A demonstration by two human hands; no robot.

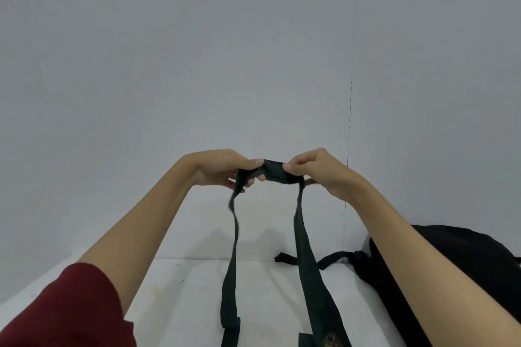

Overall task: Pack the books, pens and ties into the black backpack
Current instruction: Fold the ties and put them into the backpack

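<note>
A dark green tie (275, 172) is held up in front of the wall at chest height. My left hand (222, 169) pinches it on the left and my right hand (315, 170) pinches it on the right, with a short span stretched between them. The tie's two ends hang down: a narrow one (232, 262) on the left, a wider one (307, 262) on the right with a small emblem near the bottom edge. The black backpack (465, 262) lies on the white table (267, 296) at the right, partly behind my right forearm. No books or pens are in view.
A black backpack strap (310, 259) trails left across the table behind the hanging tie. A plain grey wall rises close behind the table. My left arm wears a dark red sleeve (64, 310).
</note>
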